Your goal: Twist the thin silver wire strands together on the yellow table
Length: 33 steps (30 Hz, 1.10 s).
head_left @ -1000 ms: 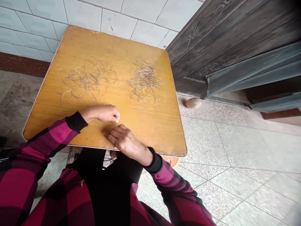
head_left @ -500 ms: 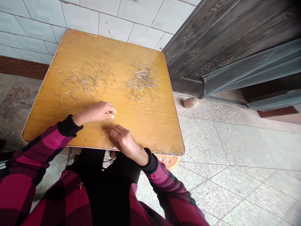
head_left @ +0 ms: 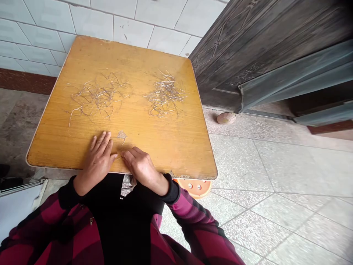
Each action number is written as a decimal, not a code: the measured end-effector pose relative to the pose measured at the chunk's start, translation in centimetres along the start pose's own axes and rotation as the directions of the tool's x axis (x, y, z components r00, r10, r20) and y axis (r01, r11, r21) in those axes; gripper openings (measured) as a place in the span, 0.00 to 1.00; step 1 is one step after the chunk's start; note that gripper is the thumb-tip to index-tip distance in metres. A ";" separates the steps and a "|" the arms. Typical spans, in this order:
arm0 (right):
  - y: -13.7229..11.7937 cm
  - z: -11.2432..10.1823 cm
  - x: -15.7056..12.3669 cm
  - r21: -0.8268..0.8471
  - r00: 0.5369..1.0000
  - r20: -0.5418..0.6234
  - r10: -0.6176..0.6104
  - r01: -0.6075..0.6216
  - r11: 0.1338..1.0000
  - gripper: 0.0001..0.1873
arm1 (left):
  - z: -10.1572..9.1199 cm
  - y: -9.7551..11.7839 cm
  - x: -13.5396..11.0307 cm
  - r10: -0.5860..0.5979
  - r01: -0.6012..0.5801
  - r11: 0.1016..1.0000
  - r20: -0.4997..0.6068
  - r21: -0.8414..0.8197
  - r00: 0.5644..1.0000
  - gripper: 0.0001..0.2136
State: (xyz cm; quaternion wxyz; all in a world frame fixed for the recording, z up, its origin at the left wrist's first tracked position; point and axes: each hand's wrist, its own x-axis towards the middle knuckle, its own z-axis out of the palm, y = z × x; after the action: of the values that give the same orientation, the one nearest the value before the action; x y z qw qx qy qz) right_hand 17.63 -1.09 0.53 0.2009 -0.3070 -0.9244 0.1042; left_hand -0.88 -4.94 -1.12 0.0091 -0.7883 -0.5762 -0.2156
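Two wire piles, the looser (head_left: 97, 97) to the left and the denser (head_left: 165, 96) to the right, lie well apart on a wooden bench (head_left: 110, 55), both fine, silvery and tangled. One bent strand (head_left: 119, 141) sits apart from them, near the bench's front edge. Two bare hands meet there: the left hand (head_left: 97, 162) lies flat and open, fingers spread, while the right hand (head_left: 142, 167) rests palm down, fingers curled toward it. Whether either has hold of the strand cannot be told. One orange stool (head_left: 194, 187) shows below the bench; one round object (head_left: 226, 118) sits on the tiled floor (head_left: 275, 221) by a dark door (head_left: 261, 48).
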 end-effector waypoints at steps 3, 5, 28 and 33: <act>-0.3 0.1 0.0 -0.012 1.000 -0.004 0.018 -0.018 1.000 0.09 | -0.4 1.0 -0.8 -0.061 0.062 0.998 -0.095 0.004 0.994 0.22; -0.4 0.1 0.1 0.006 0.999 -0.002 0.040 -0.040 0.999 0.09 | -0.5 1.4 -1.9 -0.065 0.060 0.998 -0.201 -0.027 0.977 0.20; 1.3 -1.5 0.8 0.037 0.983 0.068 -0.168 0.166 0.985 0.09 | -0.4 0.0 -1.4 0.130 -0.156 0.936 -0.103 -0.315 0.986 0.11; 2.1 -2.4 0.8 0.002 0.966 0.119 -0.230 0.231 0.973 0.12 | -0.3 -0.2 -1.4 0.142 -0.185 0.926 -0.150 -0.329 0.978 0.10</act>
State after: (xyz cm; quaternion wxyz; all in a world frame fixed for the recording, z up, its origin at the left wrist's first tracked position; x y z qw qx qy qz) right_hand 19.22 1.18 2.29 0.1545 -0.1921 -0.9647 0.0926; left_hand -1.53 -6.19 -1.43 -0.0741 -0.8084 -0.4606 -0.3589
